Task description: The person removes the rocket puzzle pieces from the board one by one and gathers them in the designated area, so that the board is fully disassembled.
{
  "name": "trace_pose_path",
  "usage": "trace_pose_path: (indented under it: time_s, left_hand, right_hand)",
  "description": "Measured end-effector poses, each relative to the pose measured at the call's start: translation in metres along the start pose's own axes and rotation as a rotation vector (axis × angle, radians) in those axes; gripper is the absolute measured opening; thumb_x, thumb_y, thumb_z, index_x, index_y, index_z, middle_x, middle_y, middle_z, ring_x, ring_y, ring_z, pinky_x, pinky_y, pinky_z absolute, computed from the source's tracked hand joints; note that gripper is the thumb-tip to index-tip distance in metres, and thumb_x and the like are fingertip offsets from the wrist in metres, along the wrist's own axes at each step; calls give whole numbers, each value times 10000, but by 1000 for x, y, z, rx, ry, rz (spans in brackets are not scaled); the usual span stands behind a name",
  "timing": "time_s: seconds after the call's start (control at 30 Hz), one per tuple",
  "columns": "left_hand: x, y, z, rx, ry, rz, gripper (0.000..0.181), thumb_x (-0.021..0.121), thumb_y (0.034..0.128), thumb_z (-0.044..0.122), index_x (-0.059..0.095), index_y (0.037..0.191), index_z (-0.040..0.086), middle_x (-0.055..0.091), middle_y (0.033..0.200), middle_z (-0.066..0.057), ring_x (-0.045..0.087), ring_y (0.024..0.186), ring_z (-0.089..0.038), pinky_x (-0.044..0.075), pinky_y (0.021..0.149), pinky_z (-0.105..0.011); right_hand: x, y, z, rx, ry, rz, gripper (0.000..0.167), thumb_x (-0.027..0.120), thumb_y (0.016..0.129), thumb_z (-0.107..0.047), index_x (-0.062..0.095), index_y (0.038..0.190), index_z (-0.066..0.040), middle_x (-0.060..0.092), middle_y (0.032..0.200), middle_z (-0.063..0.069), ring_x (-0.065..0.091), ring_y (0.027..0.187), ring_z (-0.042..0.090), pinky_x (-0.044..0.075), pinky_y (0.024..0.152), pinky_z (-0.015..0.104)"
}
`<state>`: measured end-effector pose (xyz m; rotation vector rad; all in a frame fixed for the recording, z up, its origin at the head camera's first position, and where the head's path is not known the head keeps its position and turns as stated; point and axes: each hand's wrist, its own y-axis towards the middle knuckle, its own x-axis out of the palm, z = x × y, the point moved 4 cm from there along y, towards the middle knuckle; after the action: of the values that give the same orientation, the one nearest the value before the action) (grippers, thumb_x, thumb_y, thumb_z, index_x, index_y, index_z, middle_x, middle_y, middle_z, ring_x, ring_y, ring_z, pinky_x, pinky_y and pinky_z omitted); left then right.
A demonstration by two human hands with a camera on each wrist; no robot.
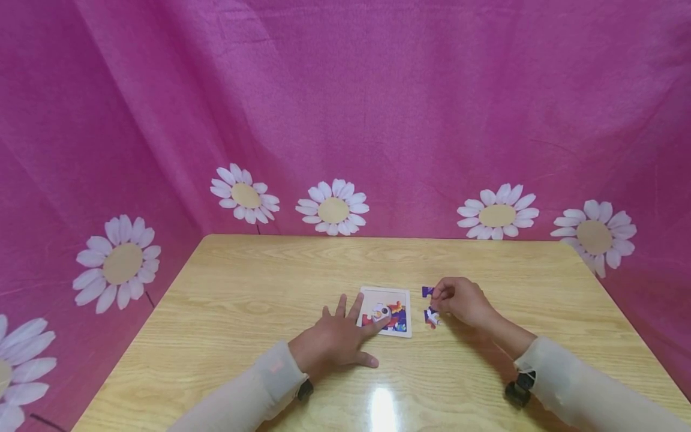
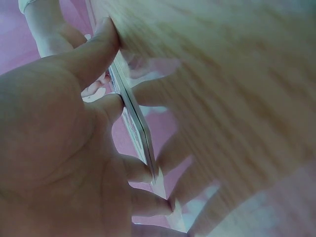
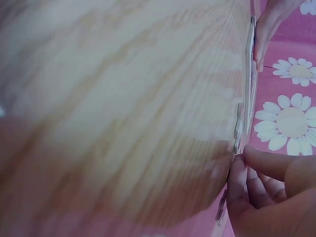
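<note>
A small square jigsaw puzzle tray [image 1: 408, 312] with a white border lies on the table, its picture partly filled with colourful pieces. My left hand [image 1: 337, 339] is spread over the tray's left side, the index finger reaching across the picture. Seen edge-on in the left wrist view, the tray [image 2: 140, 126] lies beneath the fingers. To the right of the tray my right hand [image 1: 465, 300] pinches a puzzle piece [image 1: 432, 317] between thumb and index finger; the fingertips hide part of it. Just beyond lies a purple puzzle piece [image 1: 426, 291], partly behind the fingers.
The wooden table [image 1: 259, 276] reaches back to a pink curtain [image 1: 378, 120] printed with white daisies. Light glares off the tabletop near its front edge. A dark device [image 1: 518, 393] is strapped under the right wrist.
</note>
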<state>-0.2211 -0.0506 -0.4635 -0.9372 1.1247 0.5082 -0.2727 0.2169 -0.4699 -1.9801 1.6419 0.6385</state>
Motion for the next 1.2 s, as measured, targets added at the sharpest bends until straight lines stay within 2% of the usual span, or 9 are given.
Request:
trace_pose_path:
  time_s: [0.53, 1.03, 1.2]
  left_hand:
    - [0, 1, -1, -1, -9, 5, 821, 565, 878, 765, 201, 1585, 562, 33, 1732, -164, 125, 1537, -535, 255, 1133, -748]
    - [1, 1, -1, -14, 11, 4, 830, 571, 865, 777, 193, 1576, 579, 20, 1735, -155, 115, 1546, -516, 261, 1145, -728]
    - [0, 1, -1, -11, 14, 6, 828, 563, 860, 786, 200, 1575, 578, 39, 1734, -156, 131, 1540, -526, 272, 1132, -739]
  right_hand:
    - [4, 3, -8, -49, 37, 7, 93, 792, 886, -14, 703, 913, -13, 703, 828, 61, 579, 739, 148, 479, 580, 245]
    - [23, 10, -27, -94, 56, -23, 77, 783, 884, -15, 715, 909, -40, 734, 874, 62, 660, 806, 147, 544, 712, 281]
    - [33, 12, -34, -91, 87, -37, 82, 789, 888, -20, 715, 895, -54, 741, 868, 57, 666, 795, 148, 544, 706, 286]
